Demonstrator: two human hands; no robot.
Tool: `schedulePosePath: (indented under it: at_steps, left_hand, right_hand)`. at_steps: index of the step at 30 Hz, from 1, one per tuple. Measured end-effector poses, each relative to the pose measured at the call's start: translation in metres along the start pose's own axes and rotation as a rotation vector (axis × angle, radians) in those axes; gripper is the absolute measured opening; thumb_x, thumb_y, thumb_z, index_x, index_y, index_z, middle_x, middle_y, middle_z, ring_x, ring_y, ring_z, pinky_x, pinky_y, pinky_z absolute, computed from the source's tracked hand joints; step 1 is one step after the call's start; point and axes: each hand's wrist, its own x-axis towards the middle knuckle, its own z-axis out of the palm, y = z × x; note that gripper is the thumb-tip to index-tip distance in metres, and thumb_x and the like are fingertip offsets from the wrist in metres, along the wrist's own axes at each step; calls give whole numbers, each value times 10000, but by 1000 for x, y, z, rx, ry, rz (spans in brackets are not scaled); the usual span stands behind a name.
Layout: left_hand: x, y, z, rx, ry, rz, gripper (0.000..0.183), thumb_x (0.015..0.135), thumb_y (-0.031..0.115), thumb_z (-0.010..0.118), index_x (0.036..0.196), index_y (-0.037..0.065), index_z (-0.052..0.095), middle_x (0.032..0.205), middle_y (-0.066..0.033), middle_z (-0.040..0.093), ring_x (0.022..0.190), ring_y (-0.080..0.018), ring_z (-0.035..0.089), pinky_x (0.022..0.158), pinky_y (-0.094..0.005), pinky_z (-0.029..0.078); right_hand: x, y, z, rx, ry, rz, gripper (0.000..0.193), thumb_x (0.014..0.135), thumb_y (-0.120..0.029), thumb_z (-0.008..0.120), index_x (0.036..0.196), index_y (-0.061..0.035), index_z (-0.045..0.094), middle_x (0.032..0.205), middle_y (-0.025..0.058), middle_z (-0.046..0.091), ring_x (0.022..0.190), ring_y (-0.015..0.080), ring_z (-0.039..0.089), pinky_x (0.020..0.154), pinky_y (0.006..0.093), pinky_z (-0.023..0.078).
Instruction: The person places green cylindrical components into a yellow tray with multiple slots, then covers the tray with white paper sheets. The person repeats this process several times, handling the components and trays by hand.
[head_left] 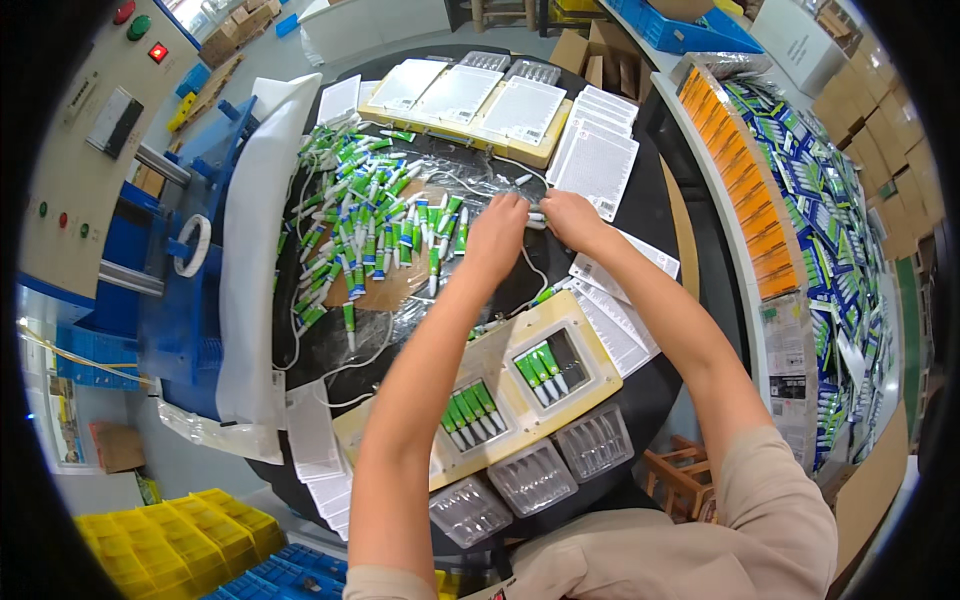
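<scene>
Beyond the near yellow tray, my left hand (500, 235) and my right hand (572, 218) are close together over the black table, fingers bent inward. White tube tips (536, 217) show between them, right against the right fingers; what the left fingers pinch is hidden. To the left of my hands lies a big heap of small green-and-white tubes (375, 215) with pointed white caps. Below my forearms, the near yellow tray (600, 350) has windowed pockets. Several tubes (541, 372) stand side by side in its right pocket, and more tubes (473, 412) fill another pocket.
Clear plastic blisters (533, 476) line the near table edge. Printed white cards (598, 165) are stacked at the right, and others cover a far yellow tray (545, 150). A blue press machine (190, 300) stands left. Packed blister cards (810, 220) fill a long bin at right.
</scene>
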Motion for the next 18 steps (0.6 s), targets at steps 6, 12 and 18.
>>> schedulePosePath:
  at_steps: [6,12,18]
  left_hand:
    - [48,-2,21,248,-503,-93,281,755,247,857,893,35,736,958,-163,733,930,-379,714,784,-468,580]
    - [41,17,10,496,-520,247,164,793,208,807,894,92,750,975,-71,743,957,-277,716,801,-405,553]
    - [-14,37,-26,-2,163,252,98,821,133,755,913,106,732,969,-19,722,946,-212,667,833,-360,501]
  right_hand:
    - [-86,-14,-76,294,196,25,134,772,-40,709,890,4,663,935,154,670,840,328,691,754,420,569]
    - [-205,-83,-74,199,193,-547,240,768,-55,675,998,16,685,1113,127,661,979,242,690,827,336,579]
    - [-199,-100,-51,61,216,-576,280,779,-79,663,1032,38,690,1160,133,664,1066,240,667,895,330,559]
